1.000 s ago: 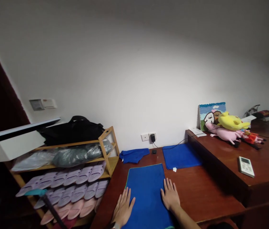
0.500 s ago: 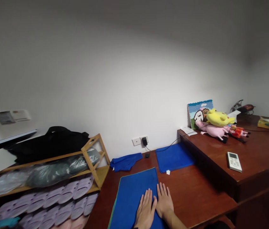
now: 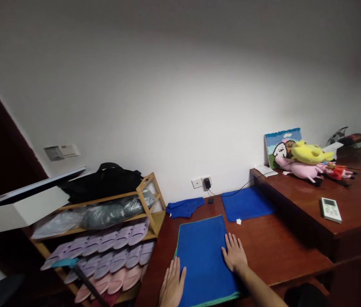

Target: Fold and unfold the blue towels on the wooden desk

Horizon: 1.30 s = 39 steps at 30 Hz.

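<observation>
A blue cloth [image 3: 204, 256] with green edging lies flat on the reddish-brown desk [image 3: 272, 243]. My left hand [image 3: 171, 285] rests palm down at its left edge, fingers stretched out. Across the cloth, my right hand [image 3: 234, 253] lies flat on the right edge, fingers spread. Neither hand grips anything. Behind them, a crumpled blue cloth [image 3: 185, 207] sits near the wall, and a folded blue cloth [image 3: 247, 204] with a white tag lies to the right of it.
A wooden rack [image 3: 159, 221] holds lilac slippers [image 3: 124, 236], wrapped bundles and a black bag [image 3: 103, 183]. On the raised desk top lie plush toys [image 3: 308, 166] and a remote control [image 3: 330, 209]. A plug [image 3: 206, 183] with a cable sits in the wall socket.
My hands have moved apart, from side by side near the cloth's right edge to opposite edges. The left hand has slid left. The view has turned left.
</observation>
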Tool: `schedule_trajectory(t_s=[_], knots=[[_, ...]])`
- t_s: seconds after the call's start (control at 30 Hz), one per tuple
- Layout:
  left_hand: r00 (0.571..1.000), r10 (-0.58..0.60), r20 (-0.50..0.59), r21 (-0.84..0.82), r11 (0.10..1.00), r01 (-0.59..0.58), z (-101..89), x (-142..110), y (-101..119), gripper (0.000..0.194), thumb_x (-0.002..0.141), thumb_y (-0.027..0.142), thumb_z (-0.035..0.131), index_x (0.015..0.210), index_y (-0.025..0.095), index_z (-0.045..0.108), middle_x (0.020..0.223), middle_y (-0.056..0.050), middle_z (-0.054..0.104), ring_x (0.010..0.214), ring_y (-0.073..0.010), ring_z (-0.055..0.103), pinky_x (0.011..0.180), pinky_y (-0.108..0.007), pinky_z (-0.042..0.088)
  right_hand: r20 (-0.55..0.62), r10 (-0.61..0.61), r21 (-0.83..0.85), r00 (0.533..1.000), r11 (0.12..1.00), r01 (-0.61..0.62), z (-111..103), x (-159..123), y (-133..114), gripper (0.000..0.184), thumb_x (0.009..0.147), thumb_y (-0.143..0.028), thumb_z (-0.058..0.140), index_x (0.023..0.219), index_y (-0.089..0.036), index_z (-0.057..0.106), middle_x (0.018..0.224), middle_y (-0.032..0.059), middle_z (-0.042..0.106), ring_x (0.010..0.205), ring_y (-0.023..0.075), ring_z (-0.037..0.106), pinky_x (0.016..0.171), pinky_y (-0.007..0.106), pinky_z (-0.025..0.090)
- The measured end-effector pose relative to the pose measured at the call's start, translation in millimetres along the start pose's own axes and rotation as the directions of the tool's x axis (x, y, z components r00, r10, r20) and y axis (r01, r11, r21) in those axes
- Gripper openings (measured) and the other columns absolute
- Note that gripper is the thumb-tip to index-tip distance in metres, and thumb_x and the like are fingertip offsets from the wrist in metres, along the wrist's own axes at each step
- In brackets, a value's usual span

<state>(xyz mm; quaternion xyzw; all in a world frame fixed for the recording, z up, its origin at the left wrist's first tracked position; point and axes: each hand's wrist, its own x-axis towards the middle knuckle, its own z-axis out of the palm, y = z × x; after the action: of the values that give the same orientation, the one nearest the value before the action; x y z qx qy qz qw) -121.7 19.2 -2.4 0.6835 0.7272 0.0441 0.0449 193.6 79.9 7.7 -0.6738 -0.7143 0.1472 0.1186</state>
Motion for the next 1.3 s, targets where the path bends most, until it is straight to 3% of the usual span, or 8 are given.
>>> schedule_trajectory(t_s=[0.37,0.63,0.73,0.9,1.0,1.07,1.13,1.3], knots=[[0.996,0.028,-0.080,-0.004,1.000,-0.029,11.5,2.9,0.7,0.074,0.106,0.053,0.018,0.165,0.009,0.025,0.174,-0.010,0.017,0.161,-0.0245,0.016,0.133,-0.046,0.020,0.015,0.043,-0.013,0.999,0.999,-0.042,2.4,-43.4,0.6,0.072,0.105,-0.050,0.019,0.167,-0.014,0.021,0.174,0.0077,0.014,0.162,0.0260,0.010,0.131,0.048,0.008],[0.995,0.050,-0.085,0.031,0.998,-0.048,-4.1,-0.3,7.8,0.073,0.106,0.053,0.020,0.164,0.010,0.028,0.173,-0.011,0.022,0.161,-0.0253,0.020,0.133,-0.048,0.021,-0.001,0.021,-0.053,1.000,0.998,-0.021,-2.7,-54.8,-2.4,0.073,0.104,-0.047,0.021,0.166,-0.008,0.019,0.174,0.0087,0.013,0.162,0.0267,0.010,0.132,0.048,0.007],[0.984,0.114,-0.138,0.028,0.993,-0.111,-8.7,-3.1,45.0,0.072,0.106,0.052,0.016,0.165,0.012,0.028,0.173,-0.009,0.022,0.161,-0.0243,0.019,0.133,-0.047,0.020,-0.020,0.020,-0.037,1.000,0.999,-0.020,1.3,-52.2,-1.5,0.073,0.103,-0.048,0.022,0.166,-0.010,0.021,0.174,0.0086,0.014,0.162,0.0270,0.011,0.132,0.049,0.008],[0.918,0.390,-0.076,-0.058,0.917,-0.395,-5.7,-7.4,153.4,0.073,0.107,0.055,0.010,0.166,0.016,0.022,0.174,-0.006,0.021,0.161,-0.0223,0.019,0.133,-0.045,0.021,-0.061,-0.007,-0.026,0.998,1.000,0.006,15.8,-45.7,5.2,0.070,0.104,-0.044,0.023,0.166,-0.012,0.023,0.173,0.0099,0.015,0.162,0.0281,0.011,0.131,0.051,0.007],[0.922,0.386,0.013,-0.095,0.919,-0.383,2.3,-6.7,190.0,0.076,0.106,0.058,0.008,0.165,0.014,0.025,0.173,-0.008,0.022,0.161,-0.0235,0.020,0.133,-0.046,0.020,-0.047,-0.052,-0.045,0.998,0.998,0.050,24.6,-40.2,9.8,0.066,0.105,-0.041,0.022,0.166,-0.017,0.024,0.174,0.0069,0.014,0.162,0.0278,0.007,0.131,0.052,0.005],[0.933,0.358,0.040,-0.094,0.931,-0.353,8.5,-6.1,187.6,0.078,0.105,0.060,0.008,0.165,0.014,0.026,0.173,-0.007,0.023,0.161,-0.0228,0.019,0.133,-0.045,0.019,-0.034,-0.051,-0.048,0.998,0.998,0.049,26.8,-37.7,10.9,0.067,0.105,-0.044,0.020,0.166,-0.017,0.022,0.174,0.0063,0.012,0.162,0.0276,0.005,0.131,0.052,0.004],[0.942,0.335,0.026,-0.077,0.940,-0.332,13.6,-6.0,164.6,0.079,0.105,0.062,0.009,0.165,0.015,0.026,0.173,-0.006,0.022,0.161,-0.0222,0.019,0.134,-0.045,0.019,-0.044,-0.022,-0.037,0.999,0.999,0.021,25.2,-37.8,9.6,0.069,0.105,-0.046,0.018,0.167,-0.015,0.019,0.174,0.0075,0.012,0.162,0.0272,0.007,0.131,0.051,0.005],[0.988,0.151,-0.019,-0.015,0.988,-0.151,9.4,-13.3,62.3,0.079,0.105,0.062,0.014,0.166,0.013,0.025,0.173,-0.009,0.020,0.161,-0.0248,0.019,0.133,-0.049,0.020,-0.049,0.010,-0.029,0.999,1.000,-0.012,10.8,-47.8,1.9,0.070,0.105,-0.046,0.018,0.166,-0.013,0.020,0.174,0.0088,0.014,0.162,0.0273,0.010,0.132,0.049,0.005]])
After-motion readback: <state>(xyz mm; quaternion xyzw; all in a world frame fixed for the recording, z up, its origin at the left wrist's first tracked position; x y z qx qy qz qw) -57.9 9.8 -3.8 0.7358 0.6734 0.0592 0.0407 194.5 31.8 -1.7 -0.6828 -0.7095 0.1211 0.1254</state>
